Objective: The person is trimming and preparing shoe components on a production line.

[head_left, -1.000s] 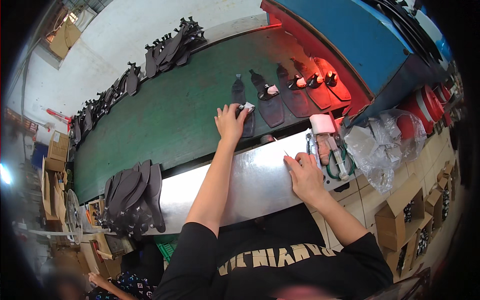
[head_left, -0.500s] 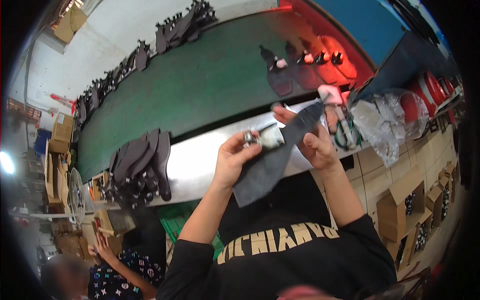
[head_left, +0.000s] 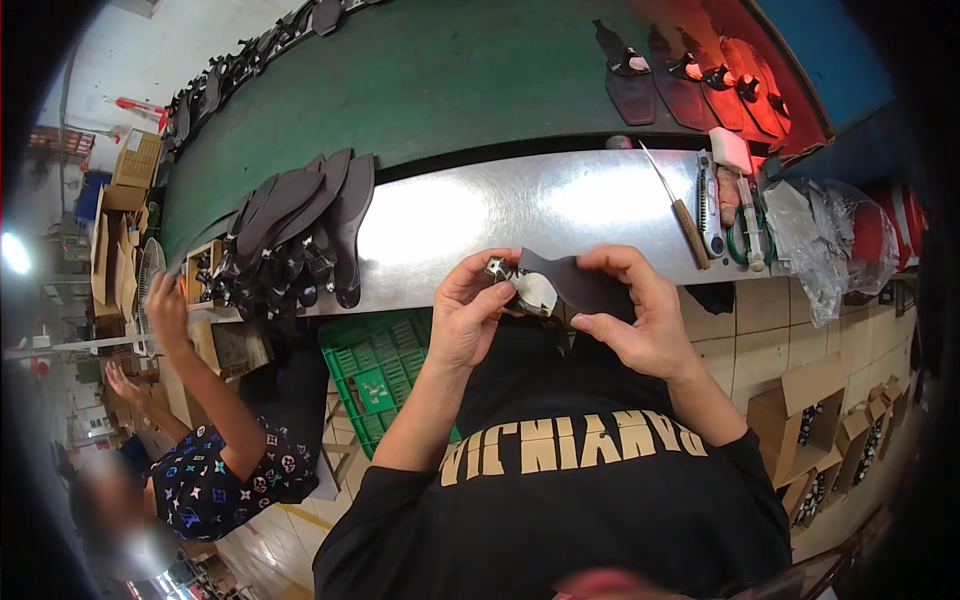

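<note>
A dark grey sandal sole (head_left: 565, 280) with a strap is held in front of my torso, at the near edge of the metal table. My left hand (head_left: 462, 318) pinches its strap end, where a shiny metal ornament (head_left: 496, 268) and a whitish oval patch (head_left: 537, 292) show. On the other side, my right hand (head_left: 645, 318) grips the sole's wide part between thumb and fingers. Beyond it on the table lie a wooden-handled awl (head_left: 687, 228) and a utility knife (head_left: 709, 205). A pale block (head_left: 731, 150) stands beside them.
Stacked dark soles (head_left: 290, 210) cover the table's left end. Several sandals (head_left: 630, 95) lie under red light on the green belt (head_left: 450, 90). A green crate (head_left: 372, 378) is below left, open cartons (head_left: 795, 410) are right. A co-worker's raised hand (head_left: 166, 308) is at left.
Both hands have come down toward my body and turned the sole, which no longer slants long across the table. The awl and knife have come into sight. The co-worker's arm has risen.
</note>
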Motion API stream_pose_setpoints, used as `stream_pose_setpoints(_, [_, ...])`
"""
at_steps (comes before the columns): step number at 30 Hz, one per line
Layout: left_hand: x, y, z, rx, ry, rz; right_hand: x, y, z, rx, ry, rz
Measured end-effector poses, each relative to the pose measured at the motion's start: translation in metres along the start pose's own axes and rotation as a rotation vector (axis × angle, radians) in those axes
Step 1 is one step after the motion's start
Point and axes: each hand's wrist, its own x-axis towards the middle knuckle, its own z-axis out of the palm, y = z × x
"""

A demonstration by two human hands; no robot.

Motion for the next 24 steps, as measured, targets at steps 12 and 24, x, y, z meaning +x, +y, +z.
stream_pose_setpoints(12, [0.0001, -0.007, -0.0023, 0.068, -0.037, 0.056, -0.0068, 0.0061, 0.0044, -0.092, 0.022, -0.13])
stream_pose_setpoints(24, [0.0008, -0.007, -0.0009, 0.088, -0.034, 0.037, -0.0064, 0.0066, 0.0027, -0.11, 0.016, -0.131])
